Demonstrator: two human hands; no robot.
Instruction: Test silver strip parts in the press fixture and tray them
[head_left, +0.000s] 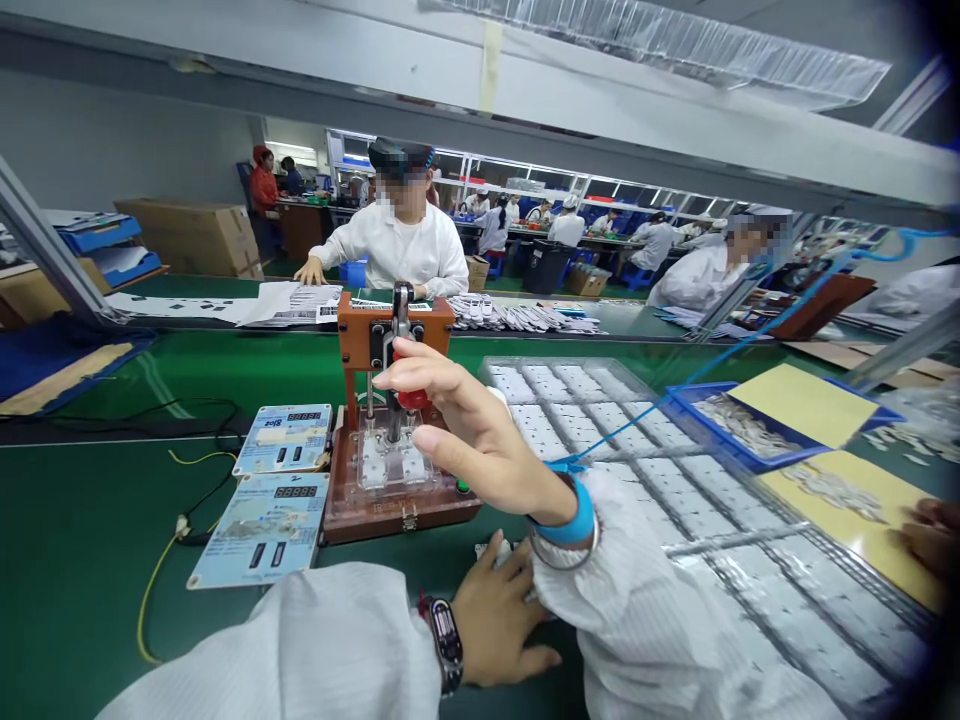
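My right hand [480,440], with a blue wristband, is raised in front of a brown test fixture [405,510]. Its fingers are stretched out with the thumb apart, partly covering the red knob [412,398] of the metal toggle clamp [403,310]; whether they touch it I cannot tell. Below the clamp, white parts [375,470] sit under a clear plate. Lower down, my left hand [501,615] lies with spread fingers on the green bench, crossing under my right forearm. Its fingertips rest over small white pieces [499,550], mostly hidden.
Two blue meter boards [259,530] with wires lie left of the fixture. Clear trays [667,490] of white parts fill the right side, near a blue bin [750,425] and yellow sheets [847,515]. Another person's hand [934,535] is at the right edge. A co-worker [409,240] sits opposite.
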